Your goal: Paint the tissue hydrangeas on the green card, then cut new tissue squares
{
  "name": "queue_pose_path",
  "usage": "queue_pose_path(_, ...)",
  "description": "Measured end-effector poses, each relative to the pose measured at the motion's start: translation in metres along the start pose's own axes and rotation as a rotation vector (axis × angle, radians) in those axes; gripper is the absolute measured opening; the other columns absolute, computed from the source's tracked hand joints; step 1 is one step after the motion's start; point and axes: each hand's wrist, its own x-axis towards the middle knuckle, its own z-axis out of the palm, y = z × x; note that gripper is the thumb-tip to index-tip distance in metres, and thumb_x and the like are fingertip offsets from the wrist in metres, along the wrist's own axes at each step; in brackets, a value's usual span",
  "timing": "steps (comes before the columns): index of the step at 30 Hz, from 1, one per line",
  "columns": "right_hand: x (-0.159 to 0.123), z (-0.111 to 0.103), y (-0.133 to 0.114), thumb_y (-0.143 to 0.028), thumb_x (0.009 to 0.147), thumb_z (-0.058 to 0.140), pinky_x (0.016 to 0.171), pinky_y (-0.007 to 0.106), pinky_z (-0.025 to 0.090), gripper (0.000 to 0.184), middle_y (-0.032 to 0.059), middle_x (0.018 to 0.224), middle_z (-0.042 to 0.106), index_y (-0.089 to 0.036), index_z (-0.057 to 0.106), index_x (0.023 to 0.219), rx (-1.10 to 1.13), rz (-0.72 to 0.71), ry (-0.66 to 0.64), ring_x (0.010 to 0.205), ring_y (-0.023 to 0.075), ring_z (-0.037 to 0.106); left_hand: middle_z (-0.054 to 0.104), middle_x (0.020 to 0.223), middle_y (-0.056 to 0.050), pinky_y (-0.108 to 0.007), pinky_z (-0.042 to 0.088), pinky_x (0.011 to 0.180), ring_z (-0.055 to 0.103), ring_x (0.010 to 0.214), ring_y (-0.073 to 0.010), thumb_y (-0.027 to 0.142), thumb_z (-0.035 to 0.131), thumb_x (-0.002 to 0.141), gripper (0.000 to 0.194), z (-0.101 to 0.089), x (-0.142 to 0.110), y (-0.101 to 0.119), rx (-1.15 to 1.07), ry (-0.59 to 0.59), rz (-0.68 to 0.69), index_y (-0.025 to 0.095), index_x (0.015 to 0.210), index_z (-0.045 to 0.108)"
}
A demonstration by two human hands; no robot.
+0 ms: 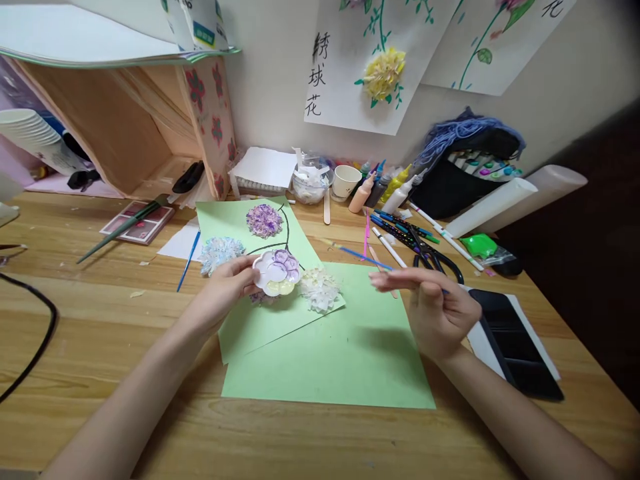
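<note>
My left hand (227,288) grips a flower-shaped paint palette (277,272) with purple and yellow paint in its wells, held over the green paper sheets (340,353). My right hand (435,307) hovers to the right with fingers stretched toward the palette, and a thin blue paintbrush (360,257) passes along the fingers. Paper flowers lie on the sheets: a purple one (264,220), a pale blue one (220,252) and a white one (320,290).
Behind the sheets stand a paper cup (346,180), paint bottles (380,187), pens and black scissors (440,263). A black tablet case (515,343) lies at the right. A wooden box (125,127) is at the back left, and a black cable (35,340) crosses the left.
</note>
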Motion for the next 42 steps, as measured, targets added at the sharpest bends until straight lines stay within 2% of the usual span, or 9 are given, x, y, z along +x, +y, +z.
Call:
queue_pose_path(4,-0.007,-0.002,-0.007,-0.037,0.093,0.043,0.047,0.031,0.049,0.032,0.0050,0.068,0.070,-0.021,0.070,0.090,0.118,-0.093,-0.208,0.057,0.0172,0.063,0.058,0.069,-0.001,-0.021,0.037,0.053,0.047,0.058,-0.0108,0.022,0.058,0.061,0.036,0.007,-0.005,-0.003,0.017,-0.024,0.014,0.012,0.095,0.067)
queue_pose_path(7,-0.011,-0.002,-0.006,-0.034,0.094,0.040,0.049,0.030,0.047,0.032,0.0058,0.068,0.067,-0.019,0.068,0.091,0.204,-0.067,-0.321,0.058,0.0171,0.062,0.060,0.075,-0.001,-0.021,0.038,0.057,0.049,0.062,-0.0108,0.020,0.056,0.066,0.039,0.012,-0.009,-0.006,0.006,-0.088,0.020,0.012,0.104,0.064)
queue_pose_path(16,-0.010,0.009,-0.004,-0.028,0.095,0.038,0.054,0.030,0.047,0.028,0.0057,0.069,0.064,-0.020,0.065,0.090,0.208,-0.016,-0.495,0.063,0.0168,0.061,0.065,0.084,-0.003,-0.023,0.040,0.065,0.053,0.071,-0.0133,0.015,0.054,0.069,0.045,0.018,-0.015,-0.005,0.030,-0.123,0.019,0.012,0.112,0.062)
queue_pose_path(21,-0.007,0.008,-0.005,-0.029,0.096,0.036,0.053,0.031,0.044,0.031,0.0051,0.067,0.063,-0.019,0.064,0.087,0.221,0.017,-0.428,0.060,0.0168,0.058,0.065,0.087,-0.003,-0.023,0.039,0.064,0.052,0.070,-0.0132,0.017,0.054,0.068,0.047,0.019,-0.016,-0.005,0.073,-0.101,0.017,0.011,0.114,0.061)
queue_pose_path(27,-0.001,0.004,-0.006,-0.031,0.095,0.036,0.056,0.032,0.043,0.030,0.0059,0.071,0.065,-0.019,0.063,0.088,0.211,0.040,-0.508,0.063,0.0174,0.058,0.067,0.093,-0.006,-0.025,0.042,0.067,0.055,0.074,-0.0148,0.022,0.056,0.068,0.050,0.017,-0.012,-0.008,0.079,-0.093,0.000,0.011,0.117,0.060)
queue_pose_path(31,0.011,-0.003,-0.011,-0.034,0.095,0.037,0.052,0.032,0.041,0.029,0.0034,0.067,0.064,-0.021,0.062,0.088,0.265,0.041,-0.302,0.059,0.0170,0.057,0.066,0.093,-0.005,-0.025,0.043,0.066,0.054,0.071,-0.0136,0.024,0.057,0.068,0.050,0.014,-0.010,-0.007,0.074,-0.069,0.002,0.012,0.116,0.060)
queue_pose_path(34,0.022,-0.008,-0.012,-0.038,0.092,0.044,0.045,0.030,0.039,0.030,0.0004,0.058,0.057,-0.021,0.062,0.076,0.206,0.069,-0.066,0.051,0.0151,0.055,0.065,0.086,-0.004,-0.024,0.041,0.062,0.052,0.066,-0.0123,0.026,0.059,0.067,0.049,0.010,-0.009,-0.003,0.067,-0.036,0.005,0.013,0.114,0.062)
queue_pose_path(36,0.026,-0.010,-0.009,-0.040,0.091,0.047,0.041,0.028,0.037,0.032,-0.0009,0.055,0.052,-0.020,0.060,0.070,0.148,0.100,0.012,0.047,0.0139,0.054,0.064,0.084,-0.003,-0.023,0.041,0.062,0.052,0.068,-0.0125,0.027,0.061,0.066,0.049,0.007,-0.008,-0.001,0.049,-0.015,0.019,0.013,0.113,0.063)
queue_pose_path(42,0.023,-0.015,0.004,-0.041,0.092,0.044,0.045,0.028,0.036,0.033,0.0010,0.057,0.057,-0.020,0.060,0.072,0.025,0.096,-0.153,0.050,0.0141,0.054,0.061,0.079,-0.003,-0.024,0.040,0.061,0.050,0.067,-0.0124,0.026,0.063,0.065,0.047,0.003,-0.005,0.003,0.036,0.073,0.036,0.014,0.110,0.065)
